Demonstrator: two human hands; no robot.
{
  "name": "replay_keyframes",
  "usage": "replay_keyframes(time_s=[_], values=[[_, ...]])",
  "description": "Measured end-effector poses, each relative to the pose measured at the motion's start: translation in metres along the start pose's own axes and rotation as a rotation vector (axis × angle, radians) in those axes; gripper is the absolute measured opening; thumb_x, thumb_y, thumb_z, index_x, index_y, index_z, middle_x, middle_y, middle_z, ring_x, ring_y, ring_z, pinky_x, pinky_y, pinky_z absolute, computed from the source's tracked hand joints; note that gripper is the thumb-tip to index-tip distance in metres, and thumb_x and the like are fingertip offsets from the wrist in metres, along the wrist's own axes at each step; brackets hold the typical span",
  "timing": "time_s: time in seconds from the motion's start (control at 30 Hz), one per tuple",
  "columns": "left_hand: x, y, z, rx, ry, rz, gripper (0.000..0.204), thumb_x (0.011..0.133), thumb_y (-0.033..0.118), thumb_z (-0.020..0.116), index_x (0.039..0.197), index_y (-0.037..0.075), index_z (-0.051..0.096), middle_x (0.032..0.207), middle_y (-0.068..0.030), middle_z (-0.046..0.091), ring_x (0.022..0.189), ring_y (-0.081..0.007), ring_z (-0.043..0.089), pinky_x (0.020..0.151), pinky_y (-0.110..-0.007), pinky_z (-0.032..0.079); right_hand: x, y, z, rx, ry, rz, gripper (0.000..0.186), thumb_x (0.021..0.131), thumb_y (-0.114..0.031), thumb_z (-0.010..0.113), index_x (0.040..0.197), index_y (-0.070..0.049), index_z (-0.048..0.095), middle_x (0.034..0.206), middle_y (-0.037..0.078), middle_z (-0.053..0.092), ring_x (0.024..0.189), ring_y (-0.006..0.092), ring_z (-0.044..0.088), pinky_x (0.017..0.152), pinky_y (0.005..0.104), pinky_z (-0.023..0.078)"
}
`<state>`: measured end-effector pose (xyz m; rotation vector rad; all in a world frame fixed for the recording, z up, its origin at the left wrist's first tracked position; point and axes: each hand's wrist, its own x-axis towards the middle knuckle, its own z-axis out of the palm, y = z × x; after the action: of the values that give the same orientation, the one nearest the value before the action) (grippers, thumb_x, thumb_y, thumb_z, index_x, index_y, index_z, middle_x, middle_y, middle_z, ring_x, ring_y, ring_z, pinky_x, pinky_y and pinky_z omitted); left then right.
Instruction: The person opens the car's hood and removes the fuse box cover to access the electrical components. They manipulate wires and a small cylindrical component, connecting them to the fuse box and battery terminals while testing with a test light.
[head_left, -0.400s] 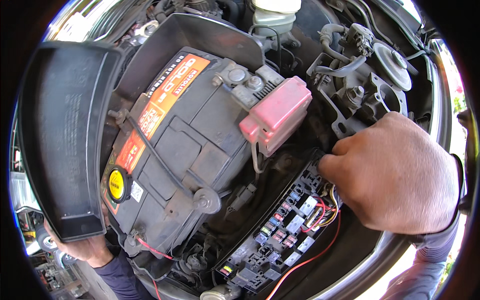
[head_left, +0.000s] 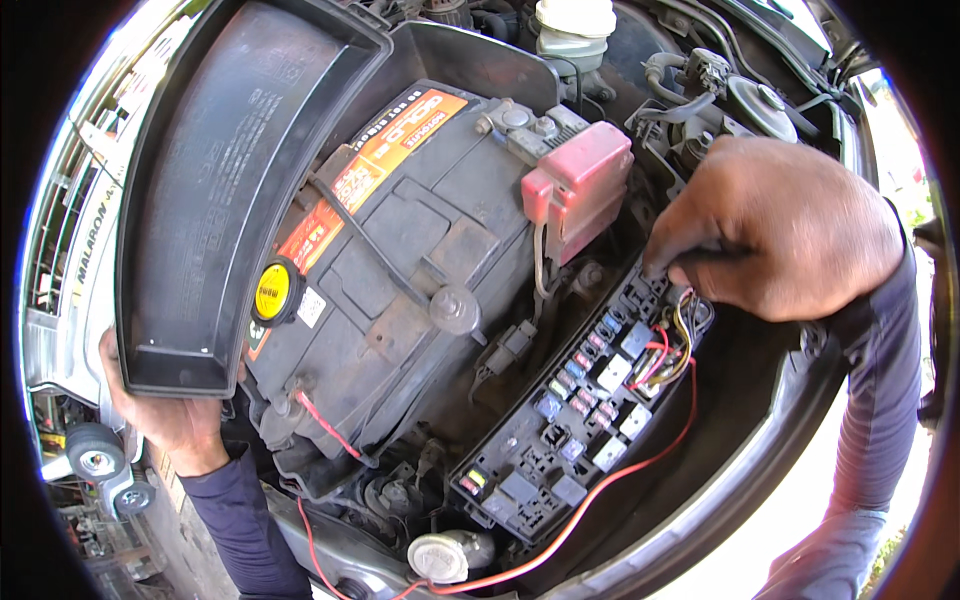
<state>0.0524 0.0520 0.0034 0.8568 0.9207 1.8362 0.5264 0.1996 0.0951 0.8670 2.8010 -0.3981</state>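
My left hand (head_left: pixel 178 425) grips the lower end of a long black plastic cover (head_left: pixel 215 200), its ribbed inside facing up. The cover is held over the left side of the car battery (head_left: pixel 400 240). On the right, my right hand (head_left: pixel 780 230) is closed, thumb and fingertips pinched together at the far end of the open fuse box (head_left: pixel 530 490). Whatever is between those fingertips is hidden. Small coloured fuses, relays and a bundle of thin wires (head_left: pixel 682 340) show in the fuse box, just below my right hand.
A red terminal cover (head_left: pixel 585 185) sits at the battery's far right corner. A loose red wire (head_left: pixel 600 485) curves from the fuse box along the front. A white reservoir (head_left: pixel 575 35) stands at the back. The curved body edge (head_left: pixel 720 500) runs along the right.
The view has shifted. The black cover has risen and moved right with my left hand, now overlapping the battery's edge. My right hand has turned and lifted slightly, showing its pinched fingertips.
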Motion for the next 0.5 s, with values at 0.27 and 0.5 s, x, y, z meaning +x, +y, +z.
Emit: replay_keyframes(time_s=[0.27,0.5], values=[[0.018,0.009,0.011,0.320,0.057,-0.012,0.067,0.101,0.049,0.040,0.132,-0.009,0.055,0.117,-0.0319,0.065,0.098,-0.0405,0.067,0.079,-0.043,0.051,0.007,-0.008,-0.009,0.414,-0.142,0.373,0.022,0.096,-0.006,0.068,0.117,-0.002,0.075,0.080,0.008,0.073,0.056,0.0101,0.062,0.050,0.0227,0.047],[0.023,-0.002,-0.004,0.471,-0.074,0.067,0.053,0.105,0.033,0.049,0.136,-0.010,0.054,0.136,-0.0255,0.061,0.117,-0.0366,0.065,0.094,-0.050,0.055,0.005,-0.008,-0.015,0.438,-0.103,0.351,0.026,0.098,-0.008,0.066,0.121,0.002,0.073,0.074,0.009,0.072,0.054,0.0092,0.062,0.045,0.0228,0.045]])
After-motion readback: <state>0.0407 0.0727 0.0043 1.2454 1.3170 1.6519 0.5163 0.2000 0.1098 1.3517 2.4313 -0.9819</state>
